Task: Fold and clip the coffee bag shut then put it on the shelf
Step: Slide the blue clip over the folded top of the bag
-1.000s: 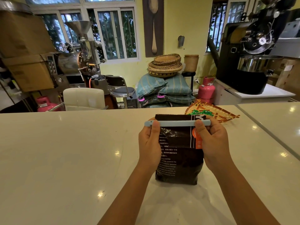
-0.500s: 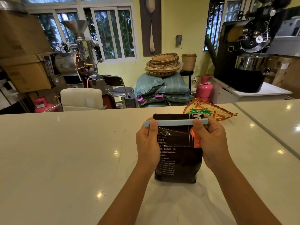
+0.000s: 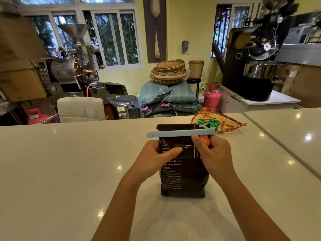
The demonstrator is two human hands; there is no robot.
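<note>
The left hand (image 3: 156, 156) had come down from the end of the long pale blue plastic clip (image 3: 180, 133), where it was pinching half a second before, and now it wrapped the left side of the dark brown glossy coffee bag (image 3: 184, 176), with the thumb lying flat across the front. The right hand (image 3: 214, 153) had also dropped a little; its thumb touched the underside of the clip, and its other fingers closed around the right edge of the bag. The clip sat alone across the folded top, so I judged that the clipping was done and only the move to the shelf remained. The bag stood upright on the glossy white counter (image 3: 69, 171), just in front of a woven triangular tray (image 3: 225, 120). Whether the clip had latched fully could not be seen. The fingers behind the bag were hidden, the fold itself was partly covered, and no shelf was clearly visible in this view.
</note>
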